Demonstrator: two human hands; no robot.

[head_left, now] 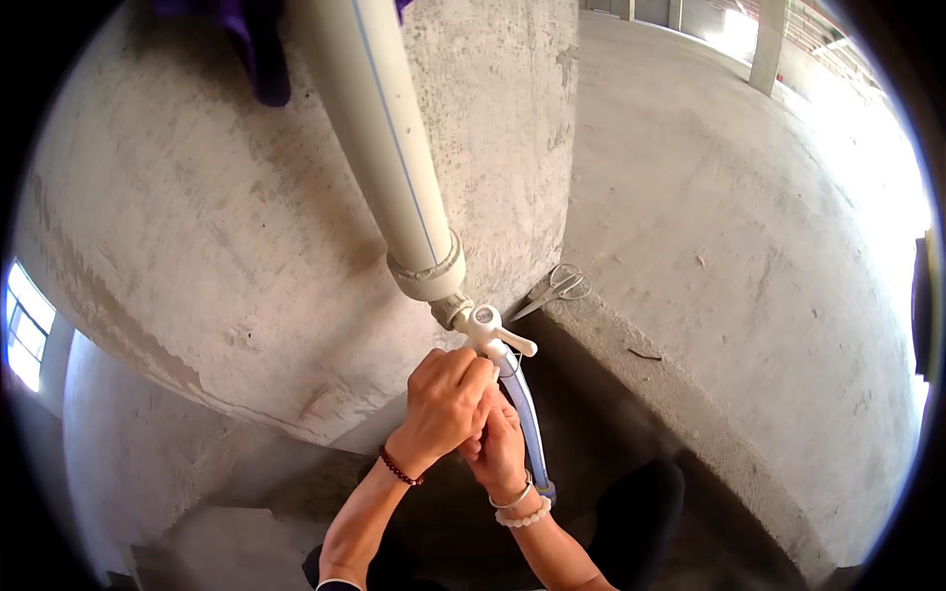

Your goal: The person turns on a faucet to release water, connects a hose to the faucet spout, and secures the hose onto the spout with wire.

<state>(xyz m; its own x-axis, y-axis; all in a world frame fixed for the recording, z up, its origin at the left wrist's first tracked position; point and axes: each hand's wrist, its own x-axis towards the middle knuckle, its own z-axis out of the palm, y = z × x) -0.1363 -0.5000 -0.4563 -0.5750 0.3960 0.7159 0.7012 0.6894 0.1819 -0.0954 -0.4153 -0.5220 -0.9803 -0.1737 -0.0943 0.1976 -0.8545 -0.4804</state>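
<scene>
A white plastic tap (486, 330) with a lever handle sits at the lower end of a thick pale pipe (379, 128). Pushed onto its outlet is a bluish hose (526, 419), which hangs down; what looks like a thin wire loop (511, 370) circles the hose's top. My left hand (445, 402), wearing a dark bead bracelet, is closed just below the tap, beside the hose. Against it, slightly lower, my right hand (500, 448) is closed too, its fingers meeting the left ones. Whatever the fingertips pinch is hidden by the hands.
Scissors (562, 288) lie on the concrete ledge (631, 369) at the foot of a concrete column (246, 227). A small dark twig-like piece (644, 355) lies nearby. Below the ledge is a dark recess. Something purple (258, 49) hangs at the upper left.
</scene>
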